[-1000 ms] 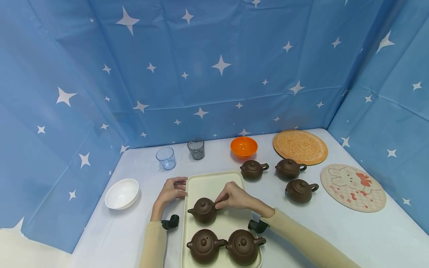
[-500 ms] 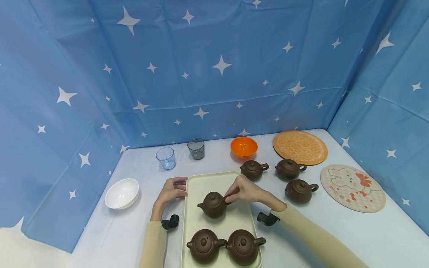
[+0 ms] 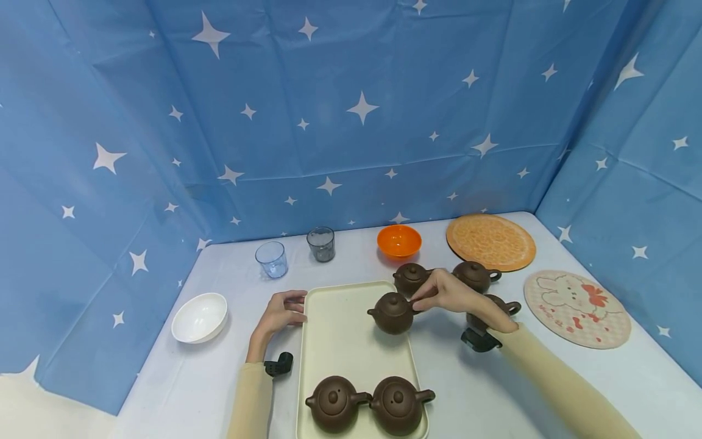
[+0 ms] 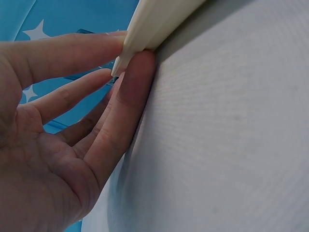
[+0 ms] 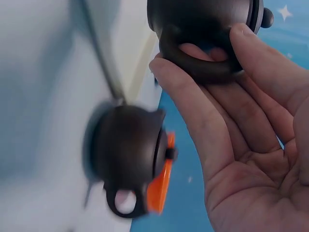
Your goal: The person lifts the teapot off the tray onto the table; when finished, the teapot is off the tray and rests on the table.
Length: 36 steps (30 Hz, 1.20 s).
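Note:
My right hand [image 3: 439, 294] pinches the handle of a brown clay teapot [image 3: 392, 313] and holds it just above the right edge of the cream tray [image 3: 340, 329]. In the right wrist view my fingers [image 5: 212, 96] hook through the handle loop of that teapot [image 5: 203, 24]. Two more brown teapots [image 3: 336, 401] [image 3: 399, 403] sit side by side at the tray's near end. My left hand [image 3: 281, 311] rests on the tray's far left edge, fingers straight against the rim [image 4: 145, 29].
Three brown teapots [image 3: 411, 277] [image 3: 475, 274] [image 3: 496, 305] stand on the table right of the tray. Behind are a clear cup [image 3: 271, 259], grey cup [image 3: 321, 243], orange bowl [image 3: 399, 240] and orange mat [image 3: 490, 241]. A white bowl [image 3: 200, 316] lies left, a cartoon mat [image 3: 577, 306] right.
My right hand has lifted the teapot from the tray's middle and carried it rightward to the tray's right edge. The left hand stays on the tray rim.

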Available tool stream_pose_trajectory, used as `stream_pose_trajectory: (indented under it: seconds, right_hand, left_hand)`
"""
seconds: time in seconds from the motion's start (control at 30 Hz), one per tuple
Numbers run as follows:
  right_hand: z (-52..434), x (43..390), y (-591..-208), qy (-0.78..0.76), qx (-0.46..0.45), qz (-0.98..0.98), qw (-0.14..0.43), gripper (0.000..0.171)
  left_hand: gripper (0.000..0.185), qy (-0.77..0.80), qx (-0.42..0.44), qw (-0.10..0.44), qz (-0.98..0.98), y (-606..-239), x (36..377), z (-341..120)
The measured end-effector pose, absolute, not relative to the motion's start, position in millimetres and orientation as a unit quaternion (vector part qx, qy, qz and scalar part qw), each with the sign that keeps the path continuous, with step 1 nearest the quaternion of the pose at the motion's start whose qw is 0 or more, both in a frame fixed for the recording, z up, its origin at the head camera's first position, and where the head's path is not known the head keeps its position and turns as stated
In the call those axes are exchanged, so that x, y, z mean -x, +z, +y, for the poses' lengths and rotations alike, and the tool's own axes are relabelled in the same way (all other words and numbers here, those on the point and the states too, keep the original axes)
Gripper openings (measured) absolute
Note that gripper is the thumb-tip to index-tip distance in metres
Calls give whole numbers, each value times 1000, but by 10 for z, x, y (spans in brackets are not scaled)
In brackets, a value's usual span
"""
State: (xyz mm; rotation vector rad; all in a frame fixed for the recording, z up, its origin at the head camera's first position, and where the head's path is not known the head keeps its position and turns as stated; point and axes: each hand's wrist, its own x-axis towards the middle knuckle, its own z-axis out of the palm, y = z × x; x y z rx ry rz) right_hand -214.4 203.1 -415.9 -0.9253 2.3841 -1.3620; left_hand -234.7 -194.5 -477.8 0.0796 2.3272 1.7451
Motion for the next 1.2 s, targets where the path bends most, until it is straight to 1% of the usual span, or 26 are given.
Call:
stream_pose_trajectory:
  seconds: [0.2, 0.47, 0.7, 0.97, 1.2]
  right_hand:
    - [2306, 2162, -4203, -461, 300, 826, 121, 14]
    - [2491, 2152, -4301, -452, 301, 833, 106, 13]
    - [2565, 2149, -4336, -443, 292, 843, 89, 12]
    - [2596, 2174, -4346, -436, 268, 854, 93, 12]
    - [2563, 2168, -4373, -440, 278, 848, 103, 11]
  left_hand:
    - [63, 596, -27, 113, 795, -4786, 2350, -1946]
    - [62, 596, -18, 108, 796, -4794, 2347, -1938]
    - [63, 595, -17, 108, 796, -4797, 2353, -1935]
    - [62, 597, -25, 108, 795, -4803, 2360, -1951]
    - [63, 594, -19, 106, 798, -4808, 2358, -1938]
